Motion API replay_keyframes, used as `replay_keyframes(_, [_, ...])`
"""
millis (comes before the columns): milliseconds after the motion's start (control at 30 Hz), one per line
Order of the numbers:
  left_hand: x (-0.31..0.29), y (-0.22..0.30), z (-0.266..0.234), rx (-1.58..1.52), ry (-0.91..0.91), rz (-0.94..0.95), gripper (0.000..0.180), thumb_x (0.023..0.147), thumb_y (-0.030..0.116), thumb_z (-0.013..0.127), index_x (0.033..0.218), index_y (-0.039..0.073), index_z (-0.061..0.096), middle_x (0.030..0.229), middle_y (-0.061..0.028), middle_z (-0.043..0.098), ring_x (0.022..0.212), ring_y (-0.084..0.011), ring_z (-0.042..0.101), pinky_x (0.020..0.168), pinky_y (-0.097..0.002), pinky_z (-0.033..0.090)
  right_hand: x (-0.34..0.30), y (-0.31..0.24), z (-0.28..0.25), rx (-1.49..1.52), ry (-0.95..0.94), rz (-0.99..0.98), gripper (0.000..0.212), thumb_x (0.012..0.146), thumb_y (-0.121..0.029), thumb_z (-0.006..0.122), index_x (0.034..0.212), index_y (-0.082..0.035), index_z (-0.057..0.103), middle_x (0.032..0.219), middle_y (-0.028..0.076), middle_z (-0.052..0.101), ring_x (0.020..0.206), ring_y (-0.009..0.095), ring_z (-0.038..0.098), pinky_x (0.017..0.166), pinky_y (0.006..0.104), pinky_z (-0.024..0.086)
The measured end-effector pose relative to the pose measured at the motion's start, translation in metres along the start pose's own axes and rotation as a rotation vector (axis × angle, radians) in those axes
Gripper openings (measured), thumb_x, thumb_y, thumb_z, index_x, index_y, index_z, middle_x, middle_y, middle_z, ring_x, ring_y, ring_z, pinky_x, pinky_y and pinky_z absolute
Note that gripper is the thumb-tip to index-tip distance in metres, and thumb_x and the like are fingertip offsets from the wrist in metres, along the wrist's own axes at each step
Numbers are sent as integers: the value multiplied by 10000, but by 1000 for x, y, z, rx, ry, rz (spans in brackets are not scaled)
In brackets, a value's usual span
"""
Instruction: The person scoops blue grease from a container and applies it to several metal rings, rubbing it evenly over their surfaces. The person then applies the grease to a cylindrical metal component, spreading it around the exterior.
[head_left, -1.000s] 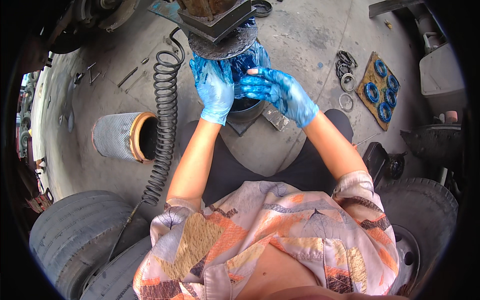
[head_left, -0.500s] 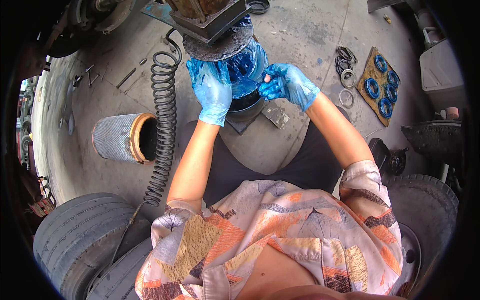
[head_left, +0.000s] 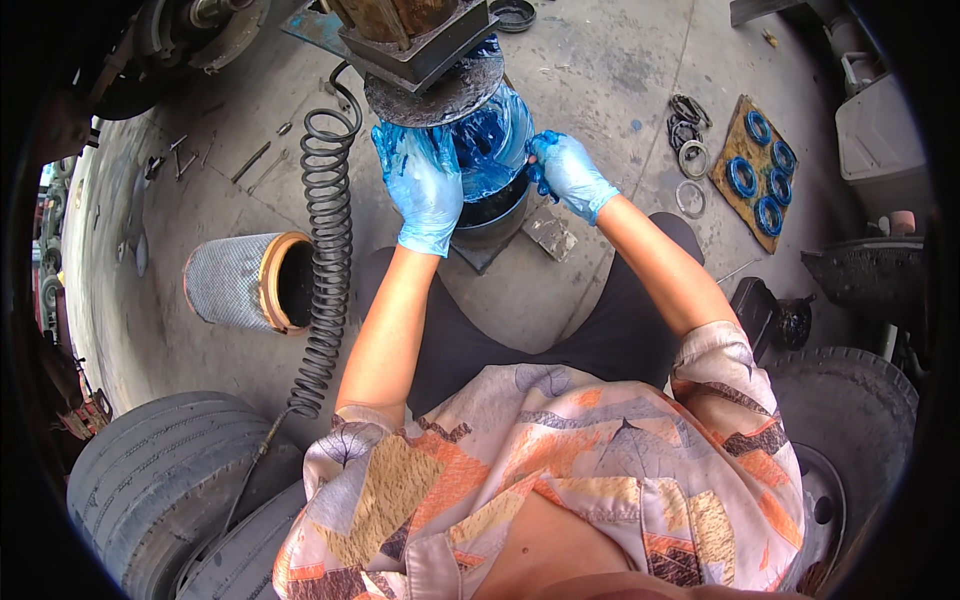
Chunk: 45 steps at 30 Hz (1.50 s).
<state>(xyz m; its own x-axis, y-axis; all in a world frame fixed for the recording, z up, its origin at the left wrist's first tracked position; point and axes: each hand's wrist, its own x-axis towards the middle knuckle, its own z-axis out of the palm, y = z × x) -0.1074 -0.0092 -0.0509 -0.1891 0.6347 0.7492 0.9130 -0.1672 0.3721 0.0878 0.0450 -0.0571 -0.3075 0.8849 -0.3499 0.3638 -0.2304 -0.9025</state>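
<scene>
On the concrete floor [head_left: 600, 60], between the person's knees, sits a hub [head_left: 490, 150] smeared with blue grease, under a rusty plate [head_left: 430, 95]. Left hand [head_left: 420, 180], gloved, lies flat with fingers spread on the hub's near side, likely steadying it; right hand [head_left: 565, 170] curls loosely at its right rim, pinching nothing visible, probably spreading grease. Coiled hose [head_left: 325, 250], filter [head_left: 240, 280] and greased bearings on a board [head_left: 755, 165] lie nearby.

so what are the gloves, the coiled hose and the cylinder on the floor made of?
Gloves on left hand and right hand: thin blue rubbery film, probably nitrile, wrinkled, grease-smeared. Coiled hose: black plastic, slightly glossy. Cylinder: perforated grey metal mesh, orange-brown end ring, maybe rubber.
</scene>
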Motion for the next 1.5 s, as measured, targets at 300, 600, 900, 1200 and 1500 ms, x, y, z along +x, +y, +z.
replay_keyframes(300, [-2,2,-3,-14,-91,-74,373,967,204,535,1242,-48,530,1258,-270,564,1197,-431,506,1131,-511,266,3,0,16,-830,396,-342,225,895,-237,506,881,-74,661,819,196,691,758,392,679,673,491,538])
replay_keyframes(600, [-2,2,0,-17,-11,-16,301,947,175,569,1152,-46,573,1151,-273,597,1069,-452,547,952,-474,417,9,-9,16,-926,443,-277,202,876,-222,535,878,-70,668,820,180,709,748,372,701,668,478,552])
replay_keyframes(900, [-3,1,-1,-29,-27,-46,344,964,201,547,1196,-53,547,1192,-284,576,1124,-454,523,1021,-495,358,18,8,8,-899,523,-246,252,923,-287,522,928,-86,674,833,169,713,787,385,699,704,468,557])
replay_keyframes(1200, [-4,2,-2,-62,-85,-91,422,968,190,528,1294,-75,484,1303,-295,525,1236,-466,458,1137,-513,255,38,-44,-31,1383,-613,-314,759,977,-517,453,1427,82,332,1478,308,342,1396,440,315,1181,527,243])
replay_keyframes(1500, [-7,-2,0,-61,-85,-110,427,962,212,543,1277,-71,494,1278,-302,533,1205,-482,468,1083,-501,321,50,-1,-31,1534,-633,-214,874,955,-589,435,1452,106,250,1502,303,296,1393,427,323,1181,479,275])
